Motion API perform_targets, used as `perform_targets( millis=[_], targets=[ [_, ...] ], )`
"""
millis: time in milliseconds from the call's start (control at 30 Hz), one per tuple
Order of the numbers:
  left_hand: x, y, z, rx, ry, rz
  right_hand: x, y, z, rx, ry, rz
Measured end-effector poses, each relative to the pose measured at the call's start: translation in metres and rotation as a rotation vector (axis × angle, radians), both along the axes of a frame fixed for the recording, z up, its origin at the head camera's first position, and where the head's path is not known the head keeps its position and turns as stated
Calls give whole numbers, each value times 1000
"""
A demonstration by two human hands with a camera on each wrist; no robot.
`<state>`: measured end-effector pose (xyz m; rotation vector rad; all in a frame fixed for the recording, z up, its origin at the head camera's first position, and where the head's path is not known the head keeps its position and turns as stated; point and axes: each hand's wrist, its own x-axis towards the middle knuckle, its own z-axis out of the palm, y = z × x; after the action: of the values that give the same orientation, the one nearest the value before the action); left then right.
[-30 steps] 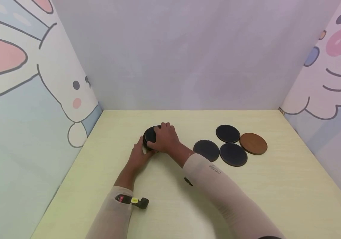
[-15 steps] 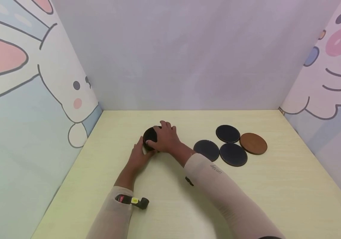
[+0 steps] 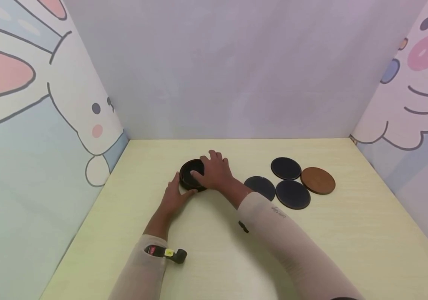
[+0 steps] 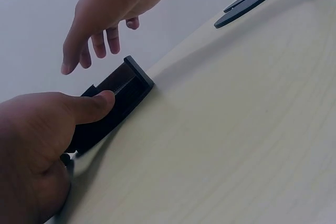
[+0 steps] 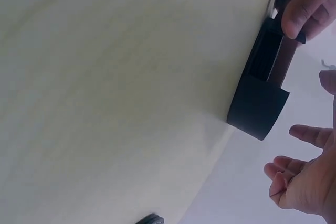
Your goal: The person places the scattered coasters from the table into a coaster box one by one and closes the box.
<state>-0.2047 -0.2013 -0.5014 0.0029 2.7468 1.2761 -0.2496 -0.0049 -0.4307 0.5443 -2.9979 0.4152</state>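
A round black coaster holder (image 3: 188, 177) with a cut-out side stands at the left-centre of the table. In the head view a dark disc shows down inside its rim. My left hand (image 3: 172, 199) grips its near left side, thumb across the wall in the left wrist view. Above the holder's right side hovers my right hand (image 3: 215, 173), fingers spread and loosely bent. Both wrist views show a gap between this right hand (image 5: 310, 177) and the holder (image 5: 257, 103), and nothing in its fingers.
Three black coasters (image 3: 286, 168) and a brown coaster (image 3: 318, 180) lie flat in a cluster to the right, close to one another; my right forearm (image 3: 274, 237) passes near them. A grey wall (image 3: 236, 75) rises behind the table (image 3: 206, 258), with cartoon-printed walls at both sides.
My right hand has risen off the holder and shifted slightly right, its fingers loosening. More of the holder's inside shows, the dark disc lower within the rim. My left hand has stayed put.
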Motion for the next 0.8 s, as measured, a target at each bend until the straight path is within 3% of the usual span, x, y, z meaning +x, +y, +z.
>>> perform_targets(
  millis=[433,800],
  targets=[
    [2,-1,1,0,7,4,-4,22,13,-103,-161,-122],
    [0,1,-2,-2,21,2,16,42,22,-79,-184,-156]
  ],
)
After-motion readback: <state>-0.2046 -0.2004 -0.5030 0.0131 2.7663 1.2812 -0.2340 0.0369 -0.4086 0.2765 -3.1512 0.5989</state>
